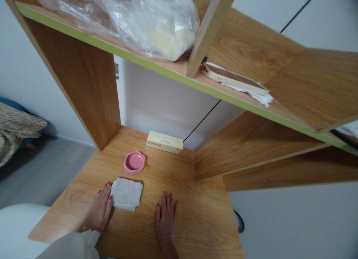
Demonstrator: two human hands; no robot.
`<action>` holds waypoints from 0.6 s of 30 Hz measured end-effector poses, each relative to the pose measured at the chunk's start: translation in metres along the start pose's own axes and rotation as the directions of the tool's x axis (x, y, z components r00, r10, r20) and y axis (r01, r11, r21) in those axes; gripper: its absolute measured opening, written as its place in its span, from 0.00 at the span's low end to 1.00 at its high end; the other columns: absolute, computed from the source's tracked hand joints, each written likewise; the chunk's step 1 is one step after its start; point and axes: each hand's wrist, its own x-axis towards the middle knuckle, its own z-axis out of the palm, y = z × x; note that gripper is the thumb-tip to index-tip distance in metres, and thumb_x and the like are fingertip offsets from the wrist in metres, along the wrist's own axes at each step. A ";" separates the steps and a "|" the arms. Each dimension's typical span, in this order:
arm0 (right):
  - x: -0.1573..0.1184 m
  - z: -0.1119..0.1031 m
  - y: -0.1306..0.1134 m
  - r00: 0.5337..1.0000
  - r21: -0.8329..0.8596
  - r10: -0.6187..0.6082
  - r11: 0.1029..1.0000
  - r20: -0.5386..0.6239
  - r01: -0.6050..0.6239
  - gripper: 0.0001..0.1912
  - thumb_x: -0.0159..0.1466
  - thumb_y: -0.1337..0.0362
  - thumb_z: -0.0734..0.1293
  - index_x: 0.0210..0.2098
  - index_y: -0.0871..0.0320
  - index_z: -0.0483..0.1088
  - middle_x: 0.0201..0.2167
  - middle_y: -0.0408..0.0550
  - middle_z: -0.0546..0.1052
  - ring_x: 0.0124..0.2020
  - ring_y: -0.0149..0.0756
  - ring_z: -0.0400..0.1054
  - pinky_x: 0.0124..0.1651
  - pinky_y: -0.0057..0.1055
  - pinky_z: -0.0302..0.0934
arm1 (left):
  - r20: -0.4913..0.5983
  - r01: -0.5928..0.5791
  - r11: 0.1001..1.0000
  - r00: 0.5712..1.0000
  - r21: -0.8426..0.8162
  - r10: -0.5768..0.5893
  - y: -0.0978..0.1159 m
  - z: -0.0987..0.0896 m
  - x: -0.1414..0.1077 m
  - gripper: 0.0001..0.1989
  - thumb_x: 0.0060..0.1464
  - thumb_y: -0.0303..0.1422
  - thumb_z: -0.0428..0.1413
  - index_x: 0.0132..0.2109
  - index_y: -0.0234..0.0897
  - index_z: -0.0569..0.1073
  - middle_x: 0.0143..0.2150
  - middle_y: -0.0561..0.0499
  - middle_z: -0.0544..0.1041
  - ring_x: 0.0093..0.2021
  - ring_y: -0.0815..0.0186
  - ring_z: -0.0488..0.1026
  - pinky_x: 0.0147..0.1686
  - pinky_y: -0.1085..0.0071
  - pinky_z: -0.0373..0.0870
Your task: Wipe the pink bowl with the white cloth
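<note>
"What have you got on your feed?"

"I have a folded pale cloth (pixel 127 193) on the worktop (pixel 207 221), nearer the left edge than the right, with a pink dish (pixel 134 163) just behind it."

"And the left hand (pixel 100 208)?"

"Out flat on the left-edge side, fingers straight and close together, clamped on nothing. From here I see its thumb side against the cloth's left edge."

"The right hand (pixel 166 218)?"

"Flat too, palm down, fingers slightly apart, grasping nothing. I make it between the cloth and the worktop's right edge, apart from both."

"Anything at the back?"

"A cream box (pixel 164 142), lying along the back edge, to the right of the back left corner."

"Higher up?"

"I see a shelf (pixel 134 63), with a clear plastic bag (pixel 156 24) along its front edge."
</note>
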 end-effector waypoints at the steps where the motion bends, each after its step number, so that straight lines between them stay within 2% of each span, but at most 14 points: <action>1: 0.001 -0.001 -0.003 1.000 0.008 0.007 1.000 -0.014 -0.007 0.28 0.68 0.57 0.54 0.65 0.60 0.51 0.60 0.56 0.65 0.62 0.49 0.55 0.61 0.57 0.45 | -0.002 -0.005 1.000 1.000 0.010 0.005 0.000 0.000 0.000 0.30 0.62 0.40 0.37 0.68 0.35 0.50 0.63 0.39 0.66 0.63 0.55 0.62 0.59 0.55 0.62; 4: 0.005 -0.008 -0.023 0.999 0.073 0.028 0.997 -0.027 -0.026 0.28 0.67 0.57 0.55 0.65 0.60 0.52 0.59 0.57 0.66 0.59 0.50 0.60 0.59 0.55 0.49 | -0.022 -0.030 0.999 0.999 0.043 0.031 0.001 0.001 0.001 0.30 0.62 0.40 0.37 0.68 0.34 0.50 0.62 0.38 0.66 0.62 0.55 0.63 0.59 0.56 0.61; 7: 0.016 -0.018 -0.059 0.998 0.215 0.012 0.976 0.055 -0.024 0.28 0.66 0.58 0.57 0.65 0.57 0.52 0.59 0.55 0.67 0.53 0.46 0.65 0.54 0.47 0.57 | -0.031 -0.024 0.995 0.999 0.095 0.027 0.004 0.002 0.001 0.29 0.62 0.40 0.37 0.67 0.33 0.52 0.62 0.37 0.66 0.62 0.53 0.63 0.59 0.55 0.61; 11: 0.036 -0.025 -0.097 0.991 0.376 0.068 0.920 0.118 -0.108 0.32 0.64 0.63 0.59 0.66 0.56 0.47 0.56 0.55 0.69 0.46 0.43 0.69 0.48 0.40 0.62 | -0.069 0.002 0.991 0.998 0.137 0.008 0.023 0.004 0.002 0.28 0.63 0.38 0.37 0.67 0.36 0.52 0.62 0.40 0.67 0.61 0.57 0.64 0.62 0.55 0.55; 14: 0.047 -0.022 -0.093 0.984 0.454 0.162 0.873 0.074 -0.178 0.34 0.59 0.70 0.57 0.65 0.58 0.49 0.54 0.54 0.70 0.48 0.40 0.69 0.47 0.36 0.62 | -0.056 -0.084 0.992 0.994 0.097 0.090 0.049 0.005 0.005 0.26 0.62 0.37 0.40 0.66 0.38 0.57 0.61 0.44 0.68 0.62 0.60 0.64 0.64 0.59 0.51; 16: 0.048 -0.020 -0.073 0.972 0.467 0.232 0.858 0.021 -0.215 0.31 0.57 0.72 0.56 0.61 0.60 0.55 0.52 0.54 0.71 0.49 0.40 0.68 0.48 0.35 0.62 | -0.024 -0.122 0.992 0.992 0.037 0.123 0.067 0.004 0.010 0.24 0.62 0.37 0.41 0.62 0.40 0.63 0.60 0.45 0.70 0.61 0.61 0.64 0.64 0.59 0.51; 18: 0.045 -0.021 -0.045 0.956 0.432 0.293 0.864 -0.016 -0.257 0.25 0.57 0.69 0.56 0.55 0.60 0.61 0.46 0.53 0.74 0.46 0.41 0.69 0.46 0.36 0.62 | 0.016 -0.082 0.995 0.996 -0.062 0.084 0.081 0.002 0.018 0.22 0.62 0.38 0.40 0.59 0.42 0.66 0.59 0.46 0.70 0.61 0.61 0.64 0.63 0.58 0.54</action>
